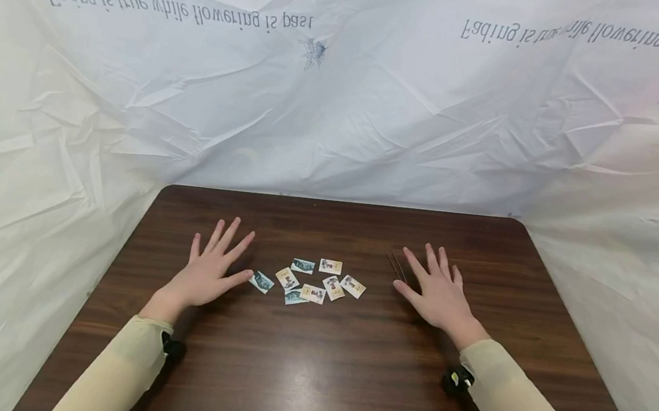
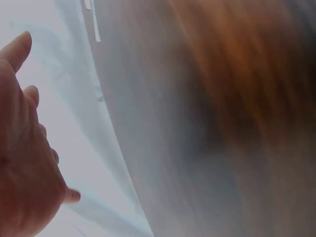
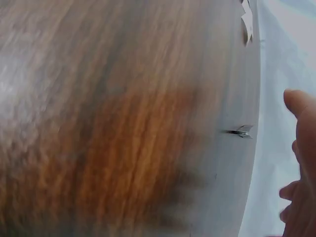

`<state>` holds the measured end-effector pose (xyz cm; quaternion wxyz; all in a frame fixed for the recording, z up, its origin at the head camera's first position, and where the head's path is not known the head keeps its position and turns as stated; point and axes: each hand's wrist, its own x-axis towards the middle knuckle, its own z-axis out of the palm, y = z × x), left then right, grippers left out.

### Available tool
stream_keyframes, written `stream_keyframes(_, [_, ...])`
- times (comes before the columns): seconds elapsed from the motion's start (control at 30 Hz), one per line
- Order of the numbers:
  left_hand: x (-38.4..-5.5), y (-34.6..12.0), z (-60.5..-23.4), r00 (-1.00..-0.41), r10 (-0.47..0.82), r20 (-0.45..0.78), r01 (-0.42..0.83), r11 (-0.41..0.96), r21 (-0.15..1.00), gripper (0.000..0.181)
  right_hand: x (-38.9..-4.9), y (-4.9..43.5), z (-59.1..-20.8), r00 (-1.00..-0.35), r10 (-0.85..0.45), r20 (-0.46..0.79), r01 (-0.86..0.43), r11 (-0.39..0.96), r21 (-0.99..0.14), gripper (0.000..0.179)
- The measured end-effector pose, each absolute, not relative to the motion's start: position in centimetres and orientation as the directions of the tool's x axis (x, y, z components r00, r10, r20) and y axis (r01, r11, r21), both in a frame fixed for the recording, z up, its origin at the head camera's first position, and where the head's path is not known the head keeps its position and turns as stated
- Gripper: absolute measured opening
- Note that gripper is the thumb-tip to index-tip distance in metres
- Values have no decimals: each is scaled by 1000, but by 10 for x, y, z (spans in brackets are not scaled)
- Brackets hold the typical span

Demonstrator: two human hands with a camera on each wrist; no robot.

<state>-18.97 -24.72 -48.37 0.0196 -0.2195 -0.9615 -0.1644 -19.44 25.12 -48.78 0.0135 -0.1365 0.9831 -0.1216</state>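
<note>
Several small printed paper pieces that look like postage stamps lie loosely grouped mid-table. Some are teal, such as the teal stamp (image 1: 262, 282) by my left thumb tip; others are cream-yellow, such as the stamp (image 1: 353, 286) at the group's right. Two of them overlap, a yellow stamp (image 1: 313, 294) partly covering a teal stamp (image 1: 294, 297). My left hand (image 1: 207, 274) is spread with straight fingers, left of the stamps. On the other side, my right hand (image 1: 441, 294) is also spread and holds nothing. Thin metal tweezers (image 1: 397, 266) lie beside its index finger and thumb.
Everything lies on a dark brown wooden table (image 1: 300, 370) with rounded far corners. White sheeting (image 1: 339, 113) with printed lettering hangs behind and along both sides. Black wrist devices (image 1: 459, 378) sit at both cuffs.
</note>
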Motion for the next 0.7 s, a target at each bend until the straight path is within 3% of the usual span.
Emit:
stream_keyframes(0.13, [-188,-240,-478,-894,422,147,446,825,347,77,-195,252,-486,-965,-260,31,-257,923,-286,78])
stream_keyframes(0.43, [-185,-196,-465,-902,380,205,424,688,589,55,-192,254,-483,-974,-225,18,-209,864,-459,65])
stream_keyframes(0.7, [-192,-145,-464,-865,394,311,498,599,626,43,-191,250,-482,-985,-174,12,-145,780,-609,59])
